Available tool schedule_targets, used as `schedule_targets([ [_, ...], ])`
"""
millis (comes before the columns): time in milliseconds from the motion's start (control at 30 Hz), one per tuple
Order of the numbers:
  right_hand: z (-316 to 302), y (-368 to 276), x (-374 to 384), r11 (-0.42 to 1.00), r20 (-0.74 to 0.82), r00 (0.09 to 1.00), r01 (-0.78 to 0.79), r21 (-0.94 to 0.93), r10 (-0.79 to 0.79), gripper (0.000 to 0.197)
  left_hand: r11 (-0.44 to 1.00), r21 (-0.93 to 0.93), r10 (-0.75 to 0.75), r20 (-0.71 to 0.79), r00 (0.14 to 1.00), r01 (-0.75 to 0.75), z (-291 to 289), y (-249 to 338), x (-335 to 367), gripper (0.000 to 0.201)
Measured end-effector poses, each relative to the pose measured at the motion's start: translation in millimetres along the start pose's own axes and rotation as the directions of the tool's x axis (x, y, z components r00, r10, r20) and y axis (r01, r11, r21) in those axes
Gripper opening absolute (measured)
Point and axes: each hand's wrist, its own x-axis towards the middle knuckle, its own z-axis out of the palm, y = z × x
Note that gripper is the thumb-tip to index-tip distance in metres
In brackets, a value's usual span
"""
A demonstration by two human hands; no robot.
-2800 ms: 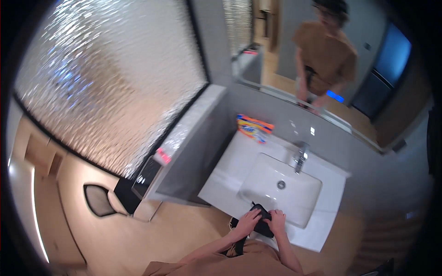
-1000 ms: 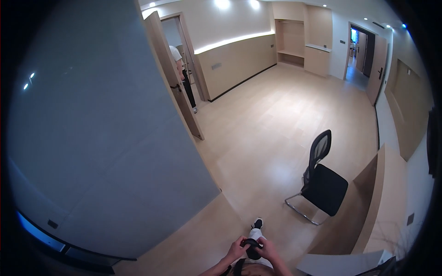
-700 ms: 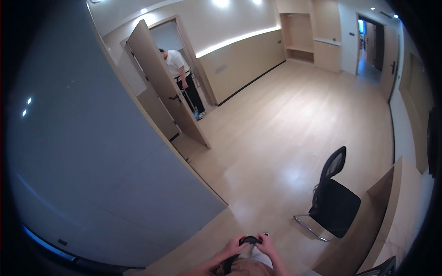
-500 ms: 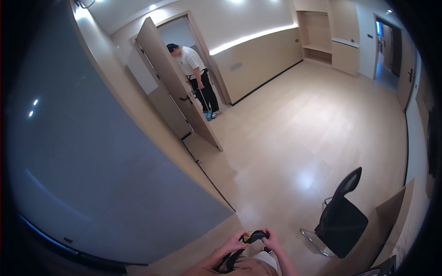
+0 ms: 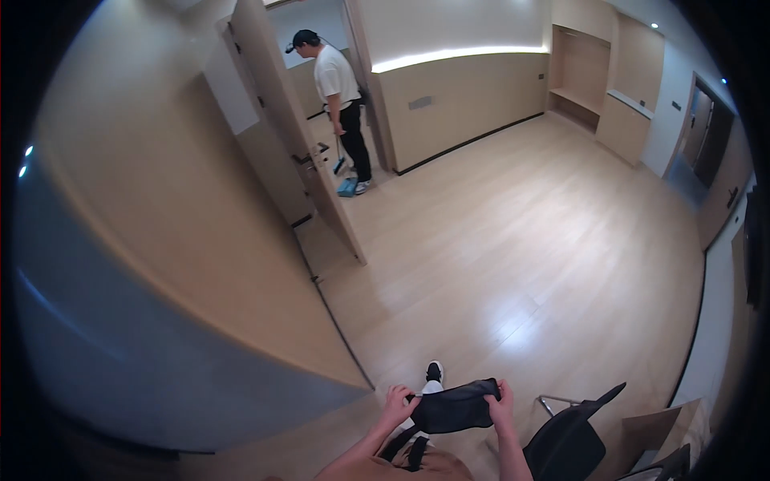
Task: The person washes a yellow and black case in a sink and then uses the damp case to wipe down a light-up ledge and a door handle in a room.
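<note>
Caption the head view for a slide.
Left hand and right hand hold black fabric between them near a black chair; a co-worker stands by an open door.

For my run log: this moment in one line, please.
left hand: holds left end of flat black fabric item | right hand: holds right end | beside right hand: metal-framed black chair | background: person in white shirt

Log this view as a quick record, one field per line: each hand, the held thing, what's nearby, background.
Left hand: fingers pinch the left end of the black fabric piece
Right hand: fingers grip its right end
Held thing: spread between both hands
Nearby: black chair right of the right forearm; black-and-white sneaker beyond the black fabric piece
Background: co-worker by an open wooden door, blue dustpan on the floor beside them
</note>
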Motion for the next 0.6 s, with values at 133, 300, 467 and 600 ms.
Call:
schedule_targets([
  [133,-6,-58,80,0.993,-0.098,0.991,-0.083,0.089,0.092,0.022,0.952,-0.296,0.013,0.312,0.95,0.085,19,-1,129,0.029],
  [300,-5,-113,190,0.997,-0.266,0.962,-0.075,-0.008,0.07,0.023,0.948,-0.301,0.049,0.449,0.892,0.1,28,22,266,0.034],
  [467,13,-124,305,0.976,-0.415,0.891,0.118,-0.181,-0.185,0.023,0.936,-0.315,0.045,0.546,0.836,0.155,18,22,366,0.032],
  [600,43,-87,402,0.991,-0.42,0.9,0.077,-0.108,-0.116,0.024,0.92,-0.363,0.022,0.422,0.907,0.146,33,-33,412,0.027],
])
